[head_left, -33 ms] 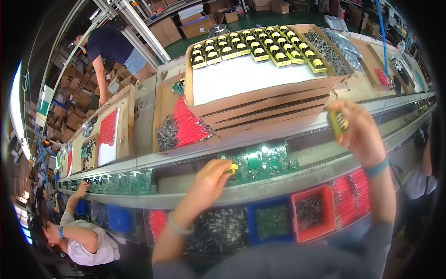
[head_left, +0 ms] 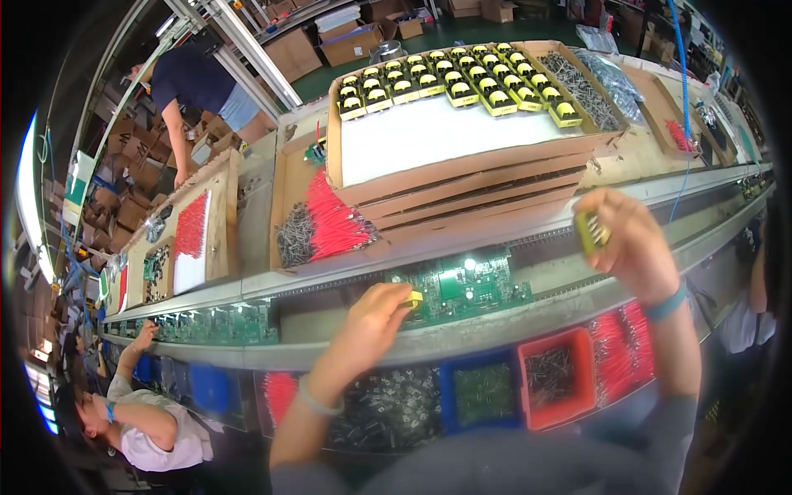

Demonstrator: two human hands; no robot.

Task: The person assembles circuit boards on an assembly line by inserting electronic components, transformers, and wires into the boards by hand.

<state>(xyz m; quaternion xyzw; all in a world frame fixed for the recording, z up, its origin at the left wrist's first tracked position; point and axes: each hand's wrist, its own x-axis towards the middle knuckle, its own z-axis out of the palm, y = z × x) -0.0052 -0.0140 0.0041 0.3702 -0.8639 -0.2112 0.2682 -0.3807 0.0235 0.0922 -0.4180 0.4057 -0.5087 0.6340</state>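
One boxy, metal-pinned yellow component (head_left: 590,234) in the right grip (head_left: 634,246).

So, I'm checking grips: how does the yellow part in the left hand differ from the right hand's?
The left part appears over the board; the right part is off to the board's right. The left part is mostly covered by the left hand; the right part shows more, with metal pins visible. Both show yellow and are held, the right part by the right hand.

Downward fisheye view from head height
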